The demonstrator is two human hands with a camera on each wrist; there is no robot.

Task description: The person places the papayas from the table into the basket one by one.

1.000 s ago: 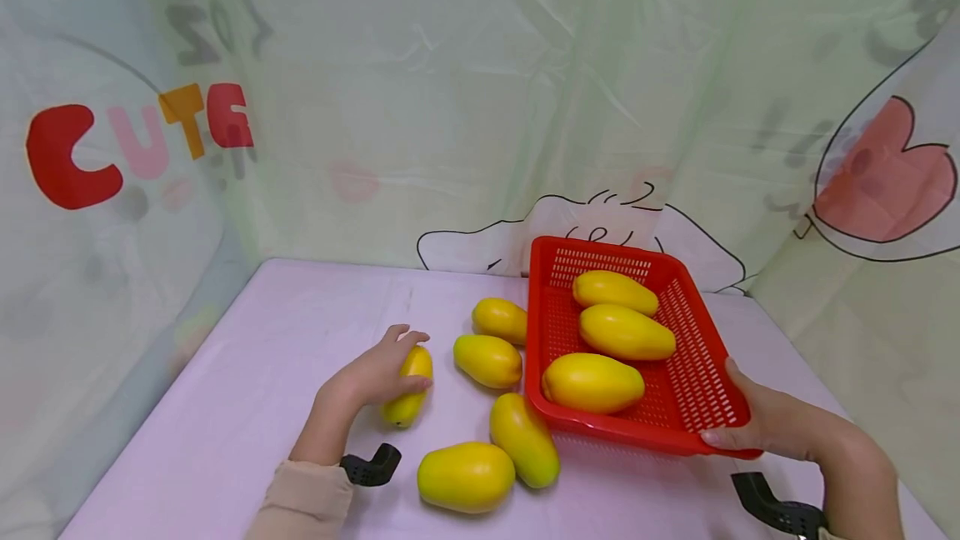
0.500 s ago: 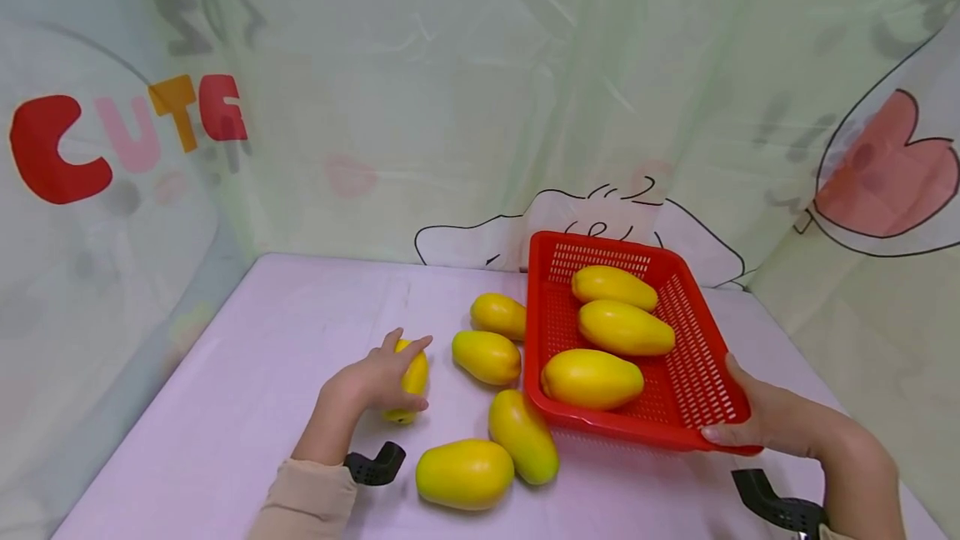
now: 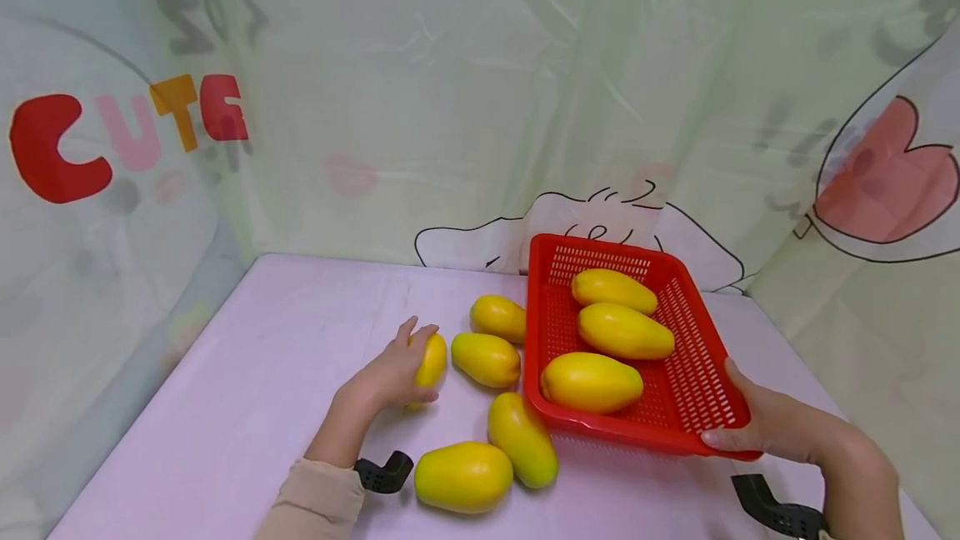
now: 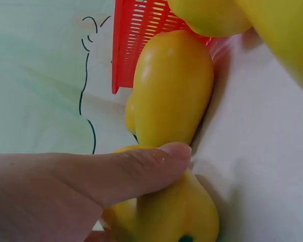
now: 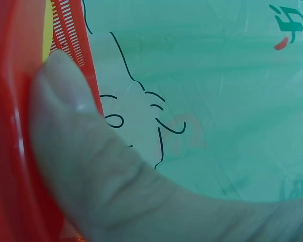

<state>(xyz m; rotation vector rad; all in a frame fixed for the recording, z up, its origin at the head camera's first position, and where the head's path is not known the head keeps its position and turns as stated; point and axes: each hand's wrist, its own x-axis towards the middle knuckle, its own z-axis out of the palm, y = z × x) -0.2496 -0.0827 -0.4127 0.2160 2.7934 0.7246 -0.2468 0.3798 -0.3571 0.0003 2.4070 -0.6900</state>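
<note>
In the head view, the left hand [image 3: 390, 375] is gripping a yellow fruit [image 3: 432, 359] just left of the frame's lower centre, with the fruit showing between fingers and thumb. At lower right, the right hand [image 3: 776, 419] is holding a red basket [image 3: 615, 432] by its corner. Three fruits [image 3: 626, 330] are lying inside the basket. Two loose fruits [image 3: 486, 360] are resting left of it, near the frame's middle, and two lower fruits [image 3: 463, 477] are touching each other at bottom centre.

In the left wrist view, the left thumb [image 4: 141, 174] is lying across the gripped fruit at bottom centre; another fruit is showing just above it, below the basket's corner.

In the right wrist view, the right thumb [image 5: 86, 146] is pressing along the basket's rim at the left edge.
</note>
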